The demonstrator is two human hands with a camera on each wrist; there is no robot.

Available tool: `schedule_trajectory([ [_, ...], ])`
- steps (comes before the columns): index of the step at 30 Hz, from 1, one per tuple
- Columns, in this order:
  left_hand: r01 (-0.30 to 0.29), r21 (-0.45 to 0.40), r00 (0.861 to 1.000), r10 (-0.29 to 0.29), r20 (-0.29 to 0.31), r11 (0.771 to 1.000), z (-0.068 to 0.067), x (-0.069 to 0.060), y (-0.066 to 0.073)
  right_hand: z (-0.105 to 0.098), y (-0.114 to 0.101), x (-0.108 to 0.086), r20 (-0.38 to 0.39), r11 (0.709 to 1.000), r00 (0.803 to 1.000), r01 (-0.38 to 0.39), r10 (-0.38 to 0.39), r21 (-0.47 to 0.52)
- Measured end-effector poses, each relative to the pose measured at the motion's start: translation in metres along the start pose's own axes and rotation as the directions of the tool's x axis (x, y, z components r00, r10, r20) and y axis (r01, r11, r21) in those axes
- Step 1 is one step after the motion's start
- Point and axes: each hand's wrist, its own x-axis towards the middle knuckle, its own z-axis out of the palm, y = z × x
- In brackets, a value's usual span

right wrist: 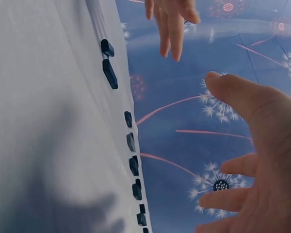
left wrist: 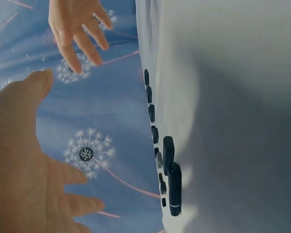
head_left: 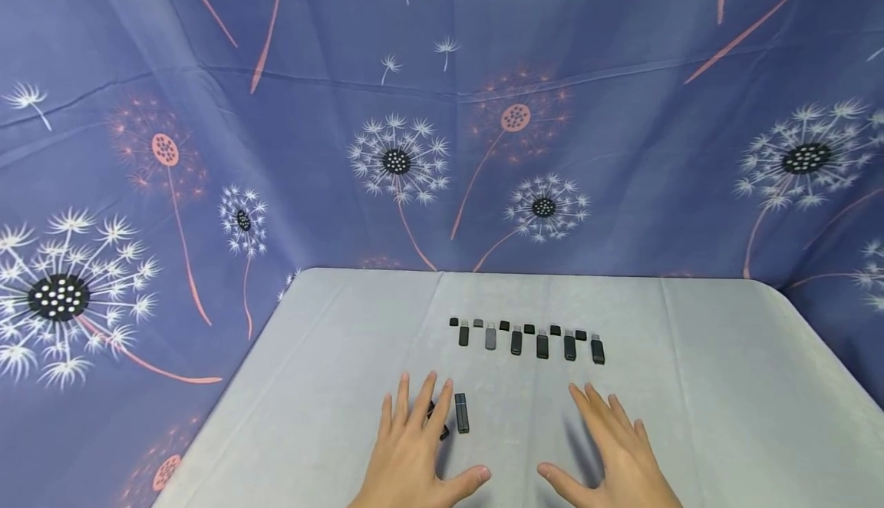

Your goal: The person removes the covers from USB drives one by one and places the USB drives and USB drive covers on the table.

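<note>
My left hand (head_left: 414, 450) hovers over the near part of the table with its fingers spread and straight. Behind its fingers lies a dark USB stick (head_left: 444, 433), partly hidden in the head view. Just right of that hand is another dark USB stick (head_left: 462, 413), apparently capped. My right hand (head_left: 617, 454) is also held above the table, fingers extended, with nothing in it. Farther back runs a row of several uncapped USB sticks (head_left: 542, 344), one of them a grey USB stick (head_left: 490, 337). Small caps (head_left: 529, 329) lie behind them, near their metal plugs.
A pale cloth covers the table (head_left: 345, 385). Behind it and at the sides hangs a blue curtain (head_left: 311, 163) with a dandelion print. In the left wrist view, the hand's shadow falls across the cloth (left wrist: 242, 145).
</note>
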Motion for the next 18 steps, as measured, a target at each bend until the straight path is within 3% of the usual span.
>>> schedule_trajectory([
  [5, 0.059, 0.022, 0.998, -0.058, -0.02, 0.998, 0.002, -0.003, -0.003, 0.001, -0.002, 0.002, 0.005, 0.999, 1.0, -0.018, 0.018, -0.031],
  [11, 0.13, 0.031, 0.991, -0.131, 0.023, 0.991, 0.003, -0.002, -0.006, 0.002, 0.002, 0.006, 0.012, 0.984, 1.0, -0.01, 0.013, -0.177],
  [18, 0.103, 0.106, 0.995, -0.103, 0.0, 0.989, 0.01, -0.008, -0.012, 0.0, 0.012, 0.006, 0.006, 0.952, 1.0, -0.025, 0.028, -0.305],
])
